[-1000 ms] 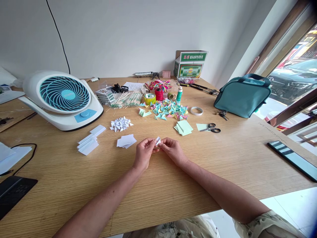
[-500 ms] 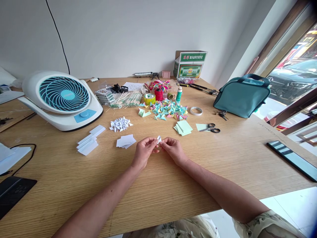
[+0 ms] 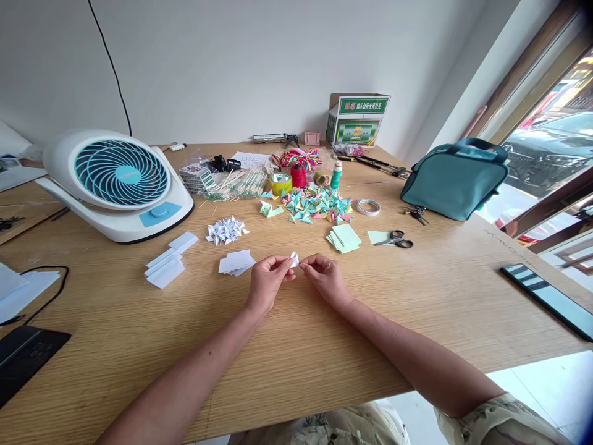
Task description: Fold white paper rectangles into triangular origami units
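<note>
The left hand (image 3: 266,281) and right hand (image 3: 324,275) hold a small white paper piece (image 3: 293,259) just above the counter (image 3: 324,346), near the white slips (image 3: 236,262), with the fingers of each hand pinching one end. Judged mid-fold: the crease calls for aligned edges and firm pressure.

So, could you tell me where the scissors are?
In the head view, the scissors lie right of centre, between the green paper stack and the teal bag.
</note>
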